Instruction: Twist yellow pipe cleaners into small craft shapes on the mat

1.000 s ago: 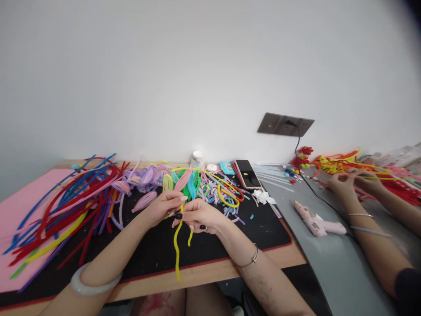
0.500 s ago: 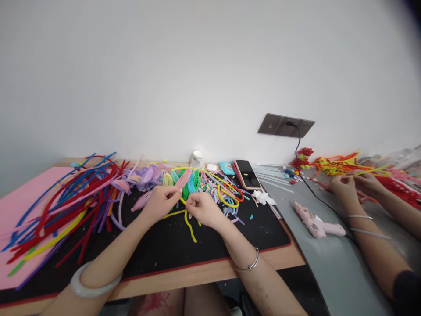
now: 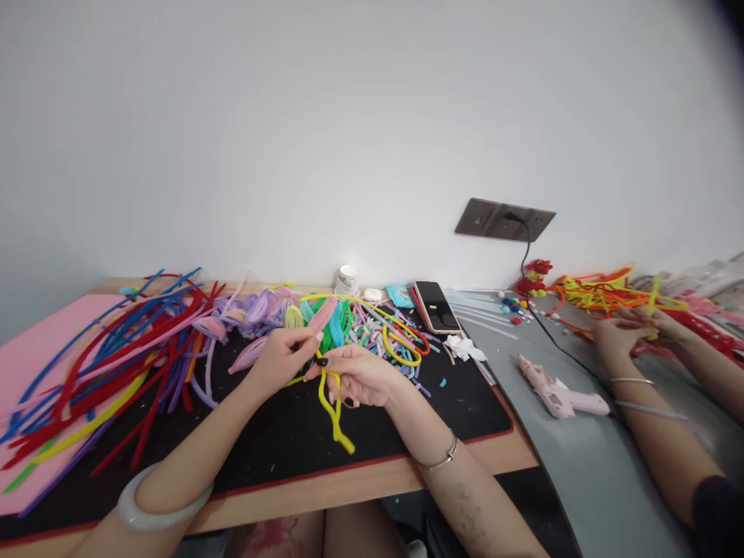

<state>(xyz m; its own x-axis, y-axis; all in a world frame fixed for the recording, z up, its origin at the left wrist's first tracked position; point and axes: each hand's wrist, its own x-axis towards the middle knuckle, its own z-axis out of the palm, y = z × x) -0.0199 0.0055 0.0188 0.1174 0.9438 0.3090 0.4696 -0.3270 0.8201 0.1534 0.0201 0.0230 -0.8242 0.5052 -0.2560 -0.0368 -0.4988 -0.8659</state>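
pipe cleaner heap (image 3: 116,364) left, phone (image 3: 437,307) behind, glue gun (image 3: 559,394) right.

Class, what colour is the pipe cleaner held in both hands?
Yellow; the pipe cleaner shows best in the head view.

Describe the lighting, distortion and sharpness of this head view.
Head view: soft, even light with only faint shadows; no strong glare on the phone. Wide-angle distortion bends the table edge and darkens the top right corner. The left hand, right hand and yellow pipe cleaner are fairly sharp; the co-worker's hands at the right look softer.
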